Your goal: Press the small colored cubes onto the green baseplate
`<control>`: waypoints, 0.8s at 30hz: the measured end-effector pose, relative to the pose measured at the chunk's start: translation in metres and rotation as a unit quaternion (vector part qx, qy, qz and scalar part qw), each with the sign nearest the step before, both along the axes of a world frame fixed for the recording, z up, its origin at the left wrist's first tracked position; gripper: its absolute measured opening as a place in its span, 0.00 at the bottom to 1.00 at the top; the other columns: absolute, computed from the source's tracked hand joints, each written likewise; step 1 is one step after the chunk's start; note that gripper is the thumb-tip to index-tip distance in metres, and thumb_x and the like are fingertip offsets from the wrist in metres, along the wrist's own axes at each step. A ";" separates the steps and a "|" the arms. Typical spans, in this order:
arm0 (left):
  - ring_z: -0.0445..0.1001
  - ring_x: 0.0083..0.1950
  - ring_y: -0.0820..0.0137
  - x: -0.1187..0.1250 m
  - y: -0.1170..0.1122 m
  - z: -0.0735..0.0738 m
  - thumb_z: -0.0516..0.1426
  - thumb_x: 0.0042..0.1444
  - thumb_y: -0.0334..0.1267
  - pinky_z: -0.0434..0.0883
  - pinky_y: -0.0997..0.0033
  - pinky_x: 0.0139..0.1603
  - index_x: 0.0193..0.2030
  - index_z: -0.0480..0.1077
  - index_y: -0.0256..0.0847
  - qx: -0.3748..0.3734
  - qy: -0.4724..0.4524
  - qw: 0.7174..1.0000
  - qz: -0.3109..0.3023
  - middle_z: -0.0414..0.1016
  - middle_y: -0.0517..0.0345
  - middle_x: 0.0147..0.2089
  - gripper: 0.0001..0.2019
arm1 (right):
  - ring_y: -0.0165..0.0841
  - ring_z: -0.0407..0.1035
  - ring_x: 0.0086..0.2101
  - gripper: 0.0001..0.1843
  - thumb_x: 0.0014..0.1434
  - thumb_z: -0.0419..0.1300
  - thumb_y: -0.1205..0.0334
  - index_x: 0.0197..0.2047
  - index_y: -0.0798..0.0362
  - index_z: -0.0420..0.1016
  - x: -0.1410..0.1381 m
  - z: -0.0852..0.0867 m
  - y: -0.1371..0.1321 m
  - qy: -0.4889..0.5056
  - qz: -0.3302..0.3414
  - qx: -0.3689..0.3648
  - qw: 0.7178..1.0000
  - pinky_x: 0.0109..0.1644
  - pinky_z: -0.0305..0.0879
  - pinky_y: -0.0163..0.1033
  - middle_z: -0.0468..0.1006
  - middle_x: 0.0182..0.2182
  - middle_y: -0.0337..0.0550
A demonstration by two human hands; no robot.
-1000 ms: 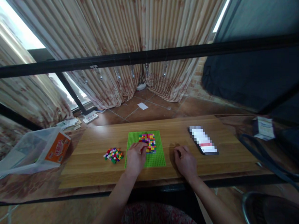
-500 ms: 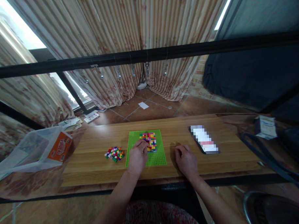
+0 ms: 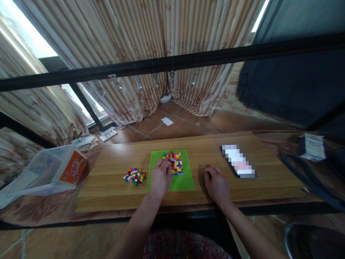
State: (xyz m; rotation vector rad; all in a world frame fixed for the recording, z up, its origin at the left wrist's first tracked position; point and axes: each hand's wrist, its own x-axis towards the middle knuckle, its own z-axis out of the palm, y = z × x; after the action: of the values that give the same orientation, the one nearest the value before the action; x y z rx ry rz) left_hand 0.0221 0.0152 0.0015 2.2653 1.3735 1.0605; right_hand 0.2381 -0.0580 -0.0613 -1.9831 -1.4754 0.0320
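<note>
A green studded baseplate (image 3: pixel 187 182) lies on the wooden board, bearing a block of small multicoloured bricks (image 3: pixel 178 165). Over the left part of that block is my left hand (image 3: pixel 160 178), its thumb and fingertips pinched together at the bricks. Whatever sits between those fingertips is hidden or too small to make out. My right hand (image 3: pixel 218 184) rests on the board to the right of the baseplate, fingers curled in; what they hold, if anything, cannot be seen. A pile of loose coloured bricks (image 3: pixel 135 176) lies left of the baseplate.
A phone (image 3: pixel 238 161) with a blurred screen lies right of my right hand. At the left stands a clear plastic bin (image 3: pixel 53 160) with an orange label. The wooden board (image 3: pixel 112 197) has a black bar beyond it; a small box (image 3: pixel 313 146) sits at the right.
The whole view has shifted slightly to the right. My left hand stays pinched at the brick block, and my right hand keeps its curled pose on the board.
</note>
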 end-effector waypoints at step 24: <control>0.73 0.42 0.68 0.003 -0.004 -0.012 0.50 0.61 0.24 0.73 0.68 0.48 0.33 0.72 0.39 0.035 0.095 0.995 -0.016 0.73 0.51 0.43 0.12 | 0.34 0.68 0.33 0.12 0.64 0.51 0.62 0.37 0.51 0.76 -0.001 0.000 -0.001 -0.010 -0.002 -0.003 1.000 0.33 0.57 0.37 0.76 0.37 0.46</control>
State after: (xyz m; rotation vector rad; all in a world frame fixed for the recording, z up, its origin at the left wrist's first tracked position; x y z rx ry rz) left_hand 0.0251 0.0113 -0.0107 2.4855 1.3866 0.9156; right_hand 0.2367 -0.0589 -0.0608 -1.9955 -1.4859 0.0152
